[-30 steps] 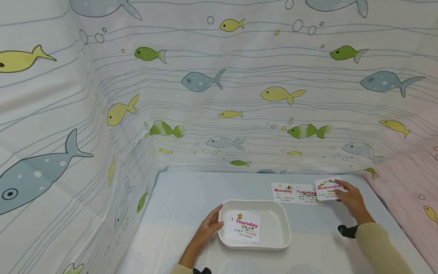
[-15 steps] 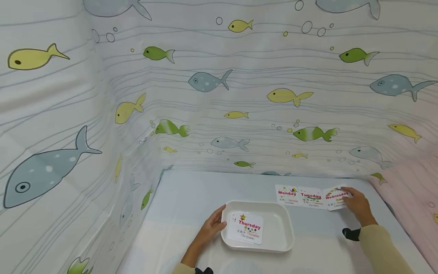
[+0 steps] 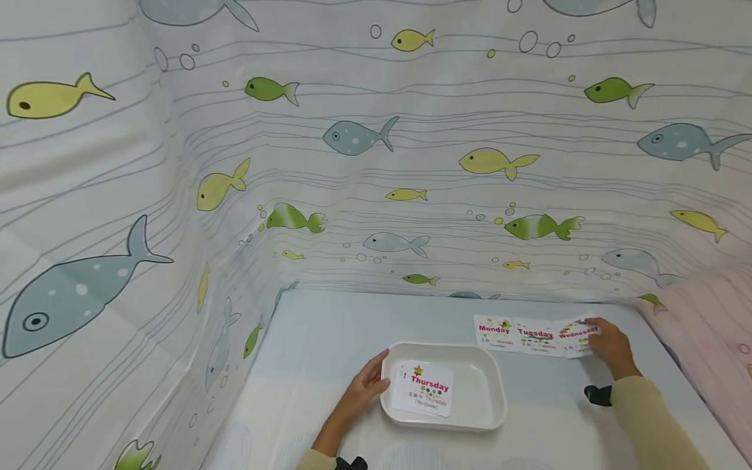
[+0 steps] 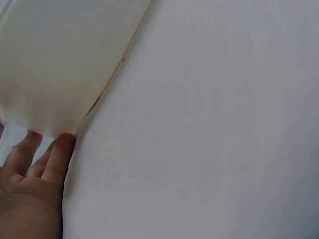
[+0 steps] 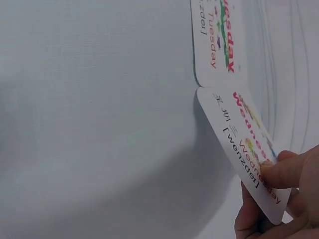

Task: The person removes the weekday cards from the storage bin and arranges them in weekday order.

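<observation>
Head view, right grip (image 3: pixel 613 344) pinching Wednesday card (image 3: pixel 576 341) beside Tuesday card (image 3: pixel 533 339), left grip (image 3: pixel 360 386) holding tray (image 3: pixel 477 388), fish-print backdrop (image 3: pixel 437 215)

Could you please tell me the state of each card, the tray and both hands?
Tray: upright, partly filled
Thursday card: face up in the tray, over another card
Monday card: lying face up
Tuesday card: lying face up beside Monday
Wednesday card: face up, askew, held end raised
Left hand: touching the tray's end
Right hand: pinching the Wednesday card

One tray (image 3: pixel 478 385), at least five cards (image 3: pixel 534 337)
</observation>
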A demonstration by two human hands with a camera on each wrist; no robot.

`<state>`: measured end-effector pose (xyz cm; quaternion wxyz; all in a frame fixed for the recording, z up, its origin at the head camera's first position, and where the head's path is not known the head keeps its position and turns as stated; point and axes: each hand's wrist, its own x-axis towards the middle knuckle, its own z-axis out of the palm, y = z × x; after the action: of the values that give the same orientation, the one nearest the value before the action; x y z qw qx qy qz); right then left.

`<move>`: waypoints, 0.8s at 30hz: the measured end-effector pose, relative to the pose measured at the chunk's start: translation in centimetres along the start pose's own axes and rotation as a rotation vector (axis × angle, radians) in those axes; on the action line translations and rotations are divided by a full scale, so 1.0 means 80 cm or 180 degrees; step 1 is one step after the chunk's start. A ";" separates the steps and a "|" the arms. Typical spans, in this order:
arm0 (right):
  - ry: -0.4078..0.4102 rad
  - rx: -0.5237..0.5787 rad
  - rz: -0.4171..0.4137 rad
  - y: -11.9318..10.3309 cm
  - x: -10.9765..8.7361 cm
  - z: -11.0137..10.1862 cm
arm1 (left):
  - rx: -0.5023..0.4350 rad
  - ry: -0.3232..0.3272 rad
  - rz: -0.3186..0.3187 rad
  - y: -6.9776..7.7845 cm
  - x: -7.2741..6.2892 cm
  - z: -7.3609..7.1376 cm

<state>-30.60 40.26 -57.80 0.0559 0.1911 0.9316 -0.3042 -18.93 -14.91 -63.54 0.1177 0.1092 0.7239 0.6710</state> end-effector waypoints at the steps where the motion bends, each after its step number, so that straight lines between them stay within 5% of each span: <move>1: 0.0009 -0.0012 0.0003 0.001 0.000 0.001 | 0.0000 0.0000 -0.0008 -0.001 0.000 0.000; 10: -0.0012 -0.0124 0.0034 0.012 0.004 0.014 | -0.0011 -0.0014 0.0112 -0.002 0.000 0.001; 24: 0.0075 -0.0363 0.0019 0.013 0.000 0.023 | 0.0044 0.0027 -0.0018 0.002 0.000 0.002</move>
<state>-30.19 39.94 -59.82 0.0565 0.1940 0.9474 -0.2482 -18.87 -14.71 -63.39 0.1158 0.1052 0.7293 0.6661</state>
